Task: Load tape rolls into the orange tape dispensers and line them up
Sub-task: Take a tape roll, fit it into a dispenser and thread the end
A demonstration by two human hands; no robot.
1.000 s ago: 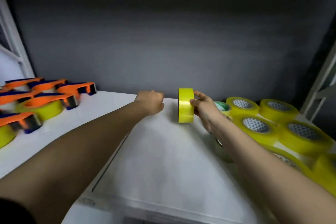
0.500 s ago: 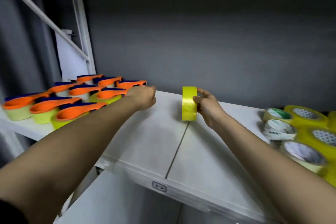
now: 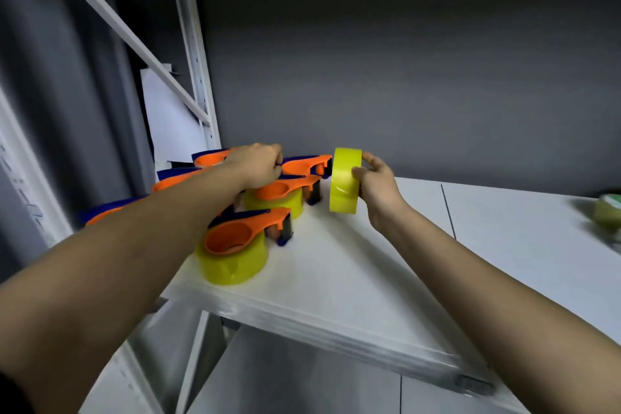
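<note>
Tape roll (image 3: 345, 180) stands on edge, hole sideways, just right of the orange dispensers (image 3: 250, 232), right hand (image 3: 378, 183) gripping it; left hand (image 3: 258, 165), curled, seemingly clutches a dispenser.

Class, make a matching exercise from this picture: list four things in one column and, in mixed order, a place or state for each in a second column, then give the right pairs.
Column one:
1. yellow tape roll
2. left hand
3. nearest orange dispenser
4. greenish roll

Column two:
A. blurred at the far right edge of the shelf
B. stands on edge, held by the right hand
C. sits on a yellow roll lying flat, near the shelf's front edge
D. fingers curled, reaching among the dispensers at the back

Pairs: 1-B, 2-D, 3-C, 4-A
</note>
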